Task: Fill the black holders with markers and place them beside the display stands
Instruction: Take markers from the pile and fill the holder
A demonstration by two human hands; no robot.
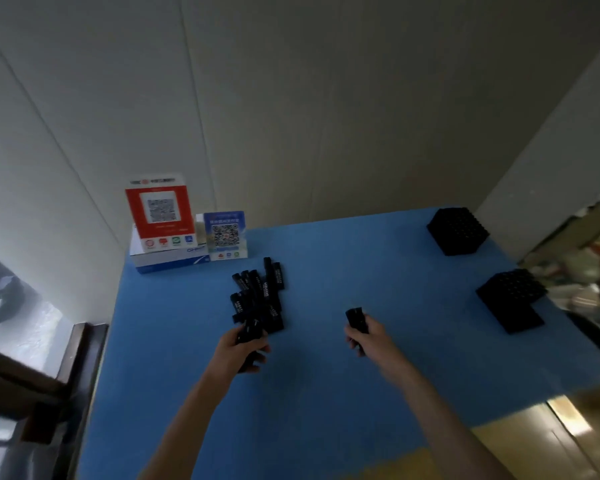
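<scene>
Gripping markers, my left hand [245, 344] sits at the pile's [258, 296] six o'clock; my right hand [368, 336] clutches more. Both holders [458, 230] stand at two o'clock on the table [326, 393].

A small shop counter, by the look of it.

Two payment signs with QR codes, a red one [160, 211] and a blue one [226, 235], stand at the back of a blue worktop [361, 358] against plain panelled walls; blurred shelves of packaged goods [582, 271] show at the right edge.
</scene>
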